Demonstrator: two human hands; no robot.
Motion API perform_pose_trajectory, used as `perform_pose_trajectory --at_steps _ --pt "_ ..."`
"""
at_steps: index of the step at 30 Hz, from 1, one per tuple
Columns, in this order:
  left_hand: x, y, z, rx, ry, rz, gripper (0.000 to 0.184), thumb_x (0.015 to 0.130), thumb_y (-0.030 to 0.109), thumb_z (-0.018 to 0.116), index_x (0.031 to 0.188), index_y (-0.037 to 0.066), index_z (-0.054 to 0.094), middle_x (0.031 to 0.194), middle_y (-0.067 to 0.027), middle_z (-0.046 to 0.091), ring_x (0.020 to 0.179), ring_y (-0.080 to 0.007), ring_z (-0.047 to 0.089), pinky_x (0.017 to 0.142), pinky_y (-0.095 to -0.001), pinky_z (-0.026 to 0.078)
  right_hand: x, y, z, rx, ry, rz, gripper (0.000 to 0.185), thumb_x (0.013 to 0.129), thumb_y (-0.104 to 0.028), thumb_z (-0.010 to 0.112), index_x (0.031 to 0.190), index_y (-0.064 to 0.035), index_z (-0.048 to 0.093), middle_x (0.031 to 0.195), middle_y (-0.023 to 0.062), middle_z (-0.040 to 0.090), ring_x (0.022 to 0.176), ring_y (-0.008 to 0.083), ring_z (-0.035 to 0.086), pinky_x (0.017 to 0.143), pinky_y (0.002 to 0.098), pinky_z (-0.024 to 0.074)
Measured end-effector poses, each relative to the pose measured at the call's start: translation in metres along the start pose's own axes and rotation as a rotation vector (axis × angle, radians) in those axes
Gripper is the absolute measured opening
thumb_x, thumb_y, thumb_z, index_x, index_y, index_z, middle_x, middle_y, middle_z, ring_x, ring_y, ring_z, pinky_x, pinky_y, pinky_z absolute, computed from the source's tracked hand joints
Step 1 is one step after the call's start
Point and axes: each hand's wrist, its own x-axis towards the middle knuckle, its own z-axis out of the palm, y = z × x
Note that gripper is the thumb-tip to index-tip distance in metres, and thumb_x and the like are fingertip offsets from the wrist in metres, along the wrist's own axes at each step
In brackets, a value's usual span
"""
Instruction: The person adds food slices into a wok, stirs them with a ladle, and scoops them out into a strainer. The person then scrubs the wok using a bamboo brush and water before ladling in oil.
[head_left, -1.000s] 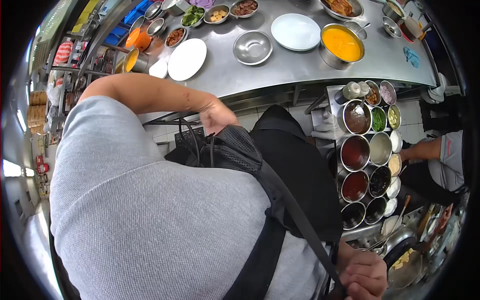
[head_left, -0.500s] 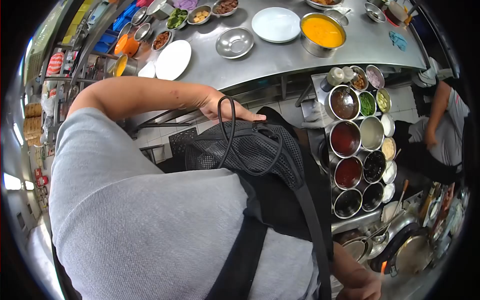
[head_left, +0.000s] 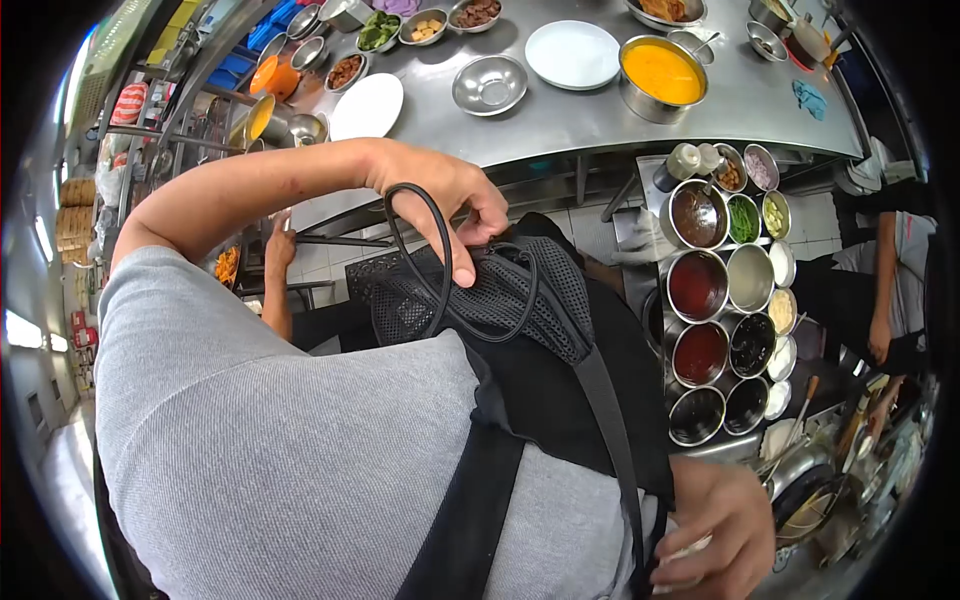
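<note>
In the head view, we are bending our left arm [head_left: 270, 185] across, our left grip [head_left: 443, 192] holding thumb and fingers apart against the bag [head_left: 545, 290] just below it; our right grip [head_left: 725, 530] is curling beside the strap [head_left: 612, 425], closed or not we cannot tell.

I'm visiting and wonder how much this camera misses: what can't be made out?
- Head view: the black pouch's contents, obscured by its mesh.
- Head view: whether the right hand grips anything; blurred.
- Head view: most of the worker beyond the left arm, hidden by that arm and the shirt.
</note>
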Motion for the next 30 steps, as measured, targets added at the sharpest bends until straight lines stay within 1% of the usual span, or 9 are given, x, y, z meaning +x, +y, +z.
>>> perform_pose_trajectory --at_steps 1,2,4,6,10,15,21,24,30 --pt "0.001 0.0 0.0 0.022 0.021 0.05 0.048 0.083 0.042 0.078 0.067 0.005 0.051 0.069 0.0003 0.049 0.066 -0.0133 0.049 0.058 -0.0322 0.038 0.0 0.009 0.003 -0.227 0.148 -0.049 0.011 0.081 -0.003 0.061 0.074 -0.007 0.068 0.081 0.0094 0.067 0.073 0.0177 0.067 0.062 0.0298 0.0541" --pt "0.002 0.001 0.001 0.044 0.041 0.101 0.047 0.081 0.038 0.081 0.067 0.003 0.052 0.071 -0.0009 0.051 0.067 -0.0139 0.05 0.058 -0.0331 0.038 -0.017 -0.012 0.001 -0.283 0.217 0.297 0.007 0.079 -0.009 0.066 0.077 -0.0051 0.071 0.084 0.0111 0.069 0.072 0.02 0.066 0.06 0.0297 0.0533" --pt "0.002 0.005 -0.001 0.014 0.046 0.069 0.043 0.08 0.029 0.082 0.067 0.001 0.052 0.074 -0.0017 0.053 0.069 -0.0145 0.052 0.058 -0.0334 0.039 0.002 0.009 -0.006 -0.63 0.272 0.673 0.004 0.076 -0.002 0.069 0.08 -0.0035 0.07 0.085 0.0111 0.066 0.073 0.0209 0.065 0.062 0.0311 0.0515" --pt "0.004 -0.002 -0.003 0.022 -0.012 0.192 0.03 0.077 0.015 0.082 0.07 -0.002 0.058 0.075 -0.0027 0.054 0.067 -0.0122 0.055 0.054 -0.0283 0.042 0.013 0.043 -0.019 -0.832 0.282 0.946 0.012 0.073 0.004 0.073 0.083 -0.0018 0.069 0.086 0.0111 0.064 0.074 0.0217 0.063 0.064 0.0326 0.0497" --pt "-0.002 0.007 -0.012 -0.112 -0.015 0.061 0.032 0.08 0.016 0.082 0.067 0.0 0.057 0.07 -0.001 0.052 0.067 -0.0113 0.051 0.057 -0.0296 0.039 -0.001 0.113 -0.055 -0.641 0.114 1.069 0.022 0.083 0.006 0.065 0.102 -0.0028 0.072 0.095 0.0079 0.063 0.082 0.0194 0.061 0.073 0.0298 0.0477" --pt "-0.004 0.0 -0.017 -0.316 0.008 -0.15 0.019 0.079 0.012 0.082 0.071 0.002 0.068 0.068 0.0018 0.06 0.067 -0.0083 0.054 0.058 -0.026 0.042 -0.01 0.173 -0.073 -0.587 -0.293 0.818 0.021 0.08 -0.001 0.071 0.1 -0.0078 0.073 0.097 0.0054 0.062 0.089 0.024 0.06 0.08 0.0344 0.0477" --pt "0.005 -0.03 -0.011 -0.434 0.06 0.065 0.018 0.08 0.012 0.082 0.073 0.003 0.069 0.068 0.0018 0.062 0.063 -0.0069 0.055 0.057 -0.0253 0.042 -0.006 0.191 -0.077 -0.545 -0.397 0.817 0.015 0.079 -0.003 0.071 0.093 -0.0049 0.065 0.097 0.0061 0.06 0.093 0.028 0.059 0.084 0.0376 0.0468" --pt "0.007 -0.039 -0.021 -0.416 -0.085 0.024 0.017 0.08 0.012 0.082 0.074 0.004 0.068 0.068 0.002 0.062 0.064 -0.0069 0.055 0.06 -0.0252 0.043 -0.004 0.183 -0.078 -0.549 -0.39 0.875 0.016 0.078 -0.002 0.07 0.092 -0.005 0.062 0.099 0.0067 0.058 0.095 0.0286 0.058 0.086 0.0392 0.047" --pt "0.014 -0.04 -0.027 -0.345 -0.132 -0.002 0.017 0.081 0.012 0.082 0.076 0.004 0.068 0.07 0.0017 0.063 0.067 -0.0073 0.056 0.062 -0.0253 0.044 0.001 0.185 -0.083 -0.532 -0.481 0.923 0.02 0.076 -0.001 0.071 0.091 -0.0059 0.059 0.101 0.0076 0.057 0.099 0.0295 0.056 0.087 0.0396 0.0467"
